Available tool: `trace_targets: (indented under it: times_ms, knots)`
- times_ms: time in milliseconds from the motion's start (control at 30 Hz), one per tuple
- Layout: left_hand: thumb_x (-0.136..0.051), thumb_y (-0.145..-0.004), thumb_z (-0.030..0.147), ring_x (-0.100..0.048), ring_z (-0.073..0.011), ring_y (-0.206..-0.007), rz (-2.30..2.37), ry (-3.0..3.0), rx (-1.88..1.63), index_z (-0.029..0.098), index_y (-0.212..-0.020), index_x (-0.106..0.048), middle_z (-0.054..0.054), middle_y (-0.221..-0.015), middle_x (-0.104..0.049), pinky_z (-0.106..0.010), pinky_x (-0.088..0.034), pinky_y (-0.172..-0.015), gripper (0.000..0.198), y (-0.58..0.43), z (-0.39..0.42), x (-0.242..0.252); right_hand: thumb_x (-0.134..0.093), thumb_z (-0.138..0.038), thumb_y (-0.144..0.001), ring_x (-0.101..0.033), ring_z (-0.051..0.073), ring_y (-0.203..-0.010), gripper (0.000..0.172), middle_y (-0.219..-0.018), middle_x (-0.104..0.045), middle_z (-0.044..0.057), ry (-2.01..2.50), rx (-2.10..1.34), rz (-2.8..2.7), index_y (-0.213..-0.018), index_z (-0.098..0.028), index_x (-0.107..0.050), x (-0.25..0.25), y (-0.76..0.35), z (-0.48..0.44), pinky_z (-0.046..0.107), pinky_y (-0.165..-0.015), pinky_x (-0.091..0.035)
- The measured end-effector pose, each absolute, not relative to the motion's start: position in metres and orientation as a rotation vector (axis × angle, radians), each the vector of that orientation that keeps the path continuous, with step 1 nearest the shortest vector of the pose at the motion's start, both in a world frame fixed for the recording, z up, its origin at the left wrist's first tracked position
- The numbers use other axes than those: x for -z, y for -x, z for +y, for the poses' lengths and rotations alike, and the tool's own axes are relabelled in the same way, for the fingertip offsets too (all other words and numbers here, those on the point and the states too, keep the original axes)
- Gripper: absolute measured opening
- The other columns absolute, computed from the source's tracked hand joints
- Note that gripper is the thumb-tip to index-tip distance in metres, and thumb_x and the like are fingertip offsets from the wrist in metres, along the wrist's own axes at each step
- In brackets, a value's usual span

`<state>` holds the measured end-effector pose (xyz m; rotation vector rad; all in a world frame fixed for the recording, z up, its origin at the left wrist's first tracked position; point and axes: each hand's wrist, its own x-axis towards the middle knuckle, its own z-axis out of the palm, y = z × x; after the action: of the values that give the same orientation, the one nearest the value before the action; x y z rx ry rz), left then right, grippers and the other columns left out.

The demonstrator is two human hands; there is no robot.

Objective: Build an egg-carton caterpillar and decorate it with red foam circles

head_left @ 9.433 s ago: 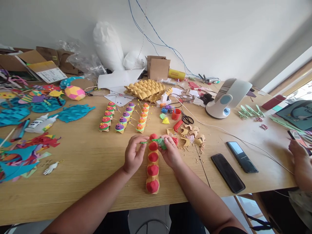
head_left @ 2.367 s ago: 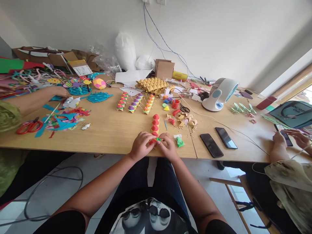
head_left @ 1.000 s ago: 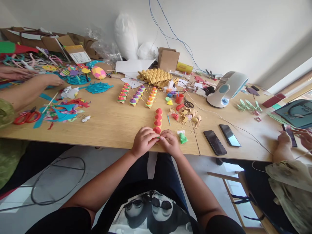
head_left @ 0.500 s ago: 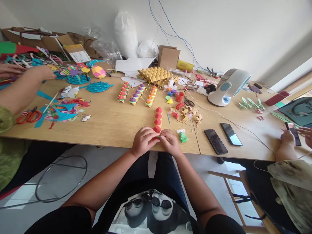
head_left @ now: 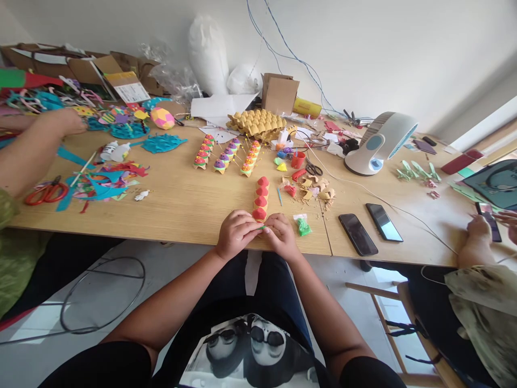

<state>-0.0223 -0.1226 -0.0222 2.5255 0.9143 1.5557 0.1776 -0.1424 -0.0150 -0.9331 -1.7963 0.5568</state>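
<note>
My left hand (head_left: 238,231) and my right hand (head_left: 281,233) meet at the table's front edge, fingers closed in a pinch. Between their fingertips shows a small piece of green clay (head_left: 262,227), mostly hidden. Just beyond them stands an egg carton strip (head_left: 261,199) with red-covered bumps, pointing away from me; its near end is close to my fingers, and contact is hard to make out. Right of my right hand lies a small plastic bag of green clay (head_left: 302,225). A thin blue stick (head_left: 280,197) rests beside the strip.
Three decorated carton strips (head_left: 227,156) stand further back, before a yellow egg tray (head_left: 257,125). Carton scraps (head_left: 319,188), scissors (head_left: 314,169) and two phones (head_left: 357,235) lie right. A white fan (head_left: 377,145) stands behind. Co-workers' hands (head_left: 70,122) are at both sides.
My fingers have shifted slightly around the green clay, showing a little more of it. The co-worker's hand at left has drawn slightly leftward.
</note>
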Motion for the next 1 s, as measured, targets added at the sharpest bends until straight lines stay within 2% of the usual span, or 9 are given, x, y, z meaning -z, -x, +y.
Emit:
trace_targets:
  times_ms: [233, 433, 633, 733, 800, 867, 933, 1000]
  knots:
    - [-0.072, -0.093, 0.025, -0.068, -0.0215, -0.097, 0.948, -2.537, -1.509, 0.028, -0.107, -0.076, -0.003, -0.096, -0.078, -0.042, -0.056, -0.09, 0.015, 0.019, -0.122, 0.02, -0.067, -0.046, -0.095, -0.064, 0.024, -0.096, 0.025, -0.097, -0.066, 0.008, 0.947, -0.658, -1.74, -0.088, -0.023, -0.071, 0.017, -0.18, -0.138, 0.043, -0.091, -0.052]
    - [-0.071, -0.093, 0.025, -0.068, -0.0218, -0.096, 0.961, -2.556, -1.502, 0.027, -0.11, -0.074, -0.004, -0.097, -0.077, -0.042, -0.055, -0.091, 0.017, 0.018, -0.122, 0.02, -0.063, -0.046, -0.098, -0.062, 0.024, -0.096, 0.024, -0.096, -0.064, 0.008, 0.926, -0.666, -1.714, -0.089, -0.023, -0.066, 0.016, -0.179, -0.138, 0.042, -0.091, -0.051]
    - [-0.076, -0.09, 0.03, -0.067, -0.0227, -0.096, 0.949, -2.577, -1.5, 0.026, -0.109, -0.074, -0.004, -0.096, -0.077, -0.042, -0.055, -0.091, 0.02, 0.019, -0.123, 0.018, -0.048, -0.05, -0.104, -0.06, 0.022, -0.088, 0.043, -0.087, -0.06, 0.007, 0.957, -0.647, -1.723, -0.073, -0.022, -0.06, 0.018, -0.179, -0.139, 0.04, -0.086, -0.049]
    - [-0.076, -0.09, 0.031, -0.066, -0.0228, -0.096, 0.957, -2.588, -1.48, 0.026, -0.109, -0.074, -0.004, -0.096, -0.076, -0.042, -0.055, -0.09, 0.02, 0.018, -0.124, 0.016, -0.05, -0.048, -0.104, -0.06, 0.021, -0.083, 0.052, -0.084, -0.059, 0.006, 0.966, -0.663, -1.7, -0.061, -0.021, -0.061, 0.02, -0.18, -0.138, 0.04, -0.085, -0.05]
    - [-0.077, -0.089, 0.029, -0.066, -0.0229, -0.097, 0.936, -2.596, -1.501, 0.025, -0.11, -0.073, -0.004, -0.096, -0.076, -0.042, -0.055, -0.091, 0.022, 0.018, -0.124, 0.016, -0.057, -0.046, -0.101, -0.061, 0.021, -0.087, 0.047, -0.087, -0.06, 0.006, 0.979, -0.675, -1.664, -0.063, -0.021, -0.069, 0.023, -0.182, -0.136, 0.04, -0.088, -0.05]
    - [-0.077, -0.088, 0.028, -0.066, -0.023, -0.097, 0.919, -2.598, -1.526, 0.025, -0.112, -0.073, -0.005, -0.097, -0.076, -0.042, -0.055, -0.092, 0.025, 0.018, -0.123, 0.016, -0.066, -0.045, -0.097, -0.062, 0.022, -0.095, 0.032, -0.095, -0.061, 0.007, 1.016, -0.679, -1.607, -0.076, -0.023, -0.079, 0.026, -0.184, -0.133, 0.04, -0.092, -0.05]
    - [-0.077, -0.088, 0.029, -0.066, -0.0232, -0.097, 0.929, -2.595, -1.534, 0.025, -0.113, -0.072, -0.005, -0.098, -0.076, -0.042, -0.054, -0.092, 0.025, 0.018, -0.123, 0.017, -0.073, -0.043, -0.091, -0.062, 0.023, -0.103, 0.02, -0.103, -0.061, 0.007, 1.047, -0.702, -1.52, -0.09, -0.026, -0.083, 0.03, -0.185, -0.129, 0.04, -0.097, -0.049]
    - [-0.076, -0.089, 0.029, -0.067, -0.0232, -0.096, 0.944, -2.592, -1.538, 0.024, -0.113, -0.072, -0.005, -0.098, -0.076, -0.042, -0.055, -0.092, 0.025, 0.018, -0.123, 0.016, -0.078, -0.042, -0.087, -0.061, 0.023, -0.108, 0.018, -0.108, -0.062, 0.008, 1.047, -0.76, -1.408, -0.094, -0.027, -0.083, 0.034, -0.186, -0.126, 0.04, -0.1, -0.048]
